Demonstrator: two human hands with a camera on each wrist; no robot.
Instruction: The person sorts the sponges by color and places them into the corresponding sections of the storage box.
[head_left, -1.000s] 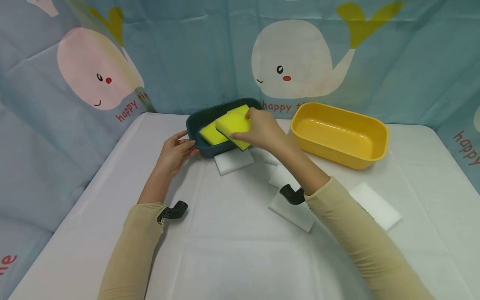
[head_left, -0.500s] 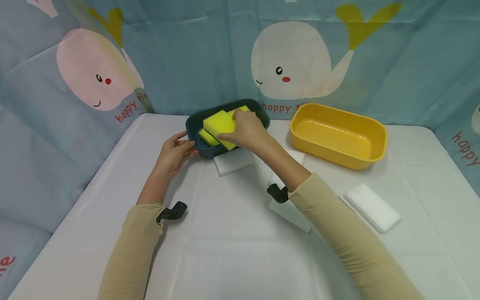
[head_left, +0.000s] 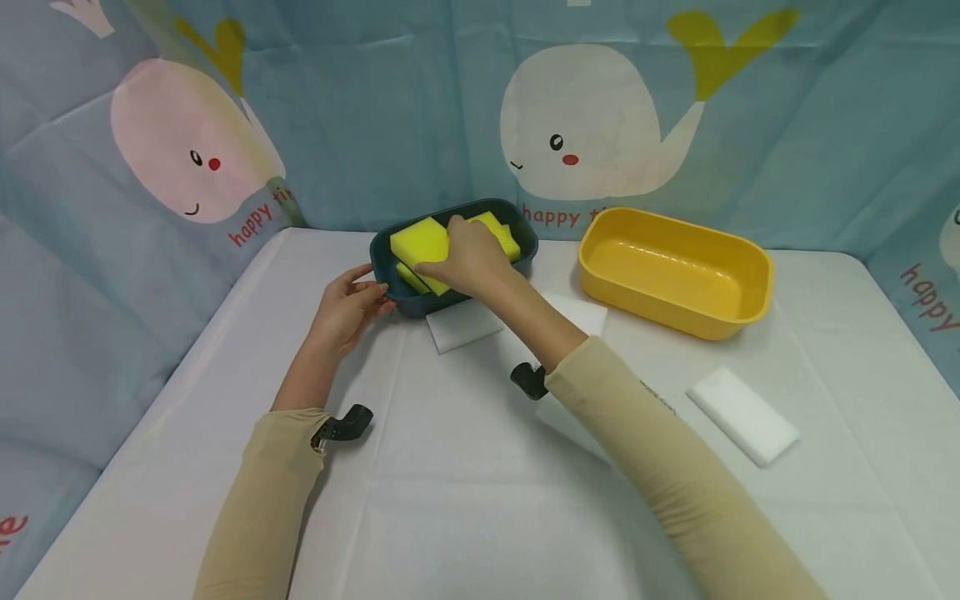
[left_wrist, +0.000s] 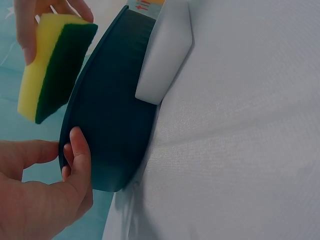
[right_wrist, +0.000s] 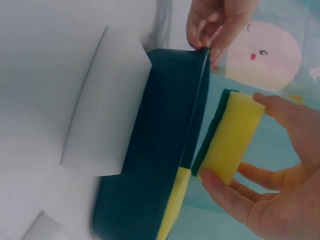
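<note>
My left hand (head_left: 348, 310) grips the near left end of a dark teal basin (left_wrist: 110, 100), thumb and fingers pinching its rim. Above that basin my right hand (head_left: 474, 258) holds a yellow sponge (head_left: 418, 243) with a dark green scouring side. The right wrist view shows this held sponge (right_wrist: 232, 137) between thumb and fingers, tilted and apart from the rim, green face toward the basin. Other yellow sponges (head_left: 498, 233) lie inside the basin, partly covered by the right hand and the held sponge.
A white sponge block (head_left: 463, 325) leans against the basin's front. Further white blocks (head_left: 742, 415) lie on the white-covered table (head_left: 450, 517), some partly under the right forearm. To the right stands a yellow basin (head_left: 663, 308). A whale-print curtain (head_left: 420, 125) hangs behind.
My right hand has carried the sponge leftward over the teal basin, uncovering yellow sponges at its right end. The left hand has stayed on the rim.
</note>
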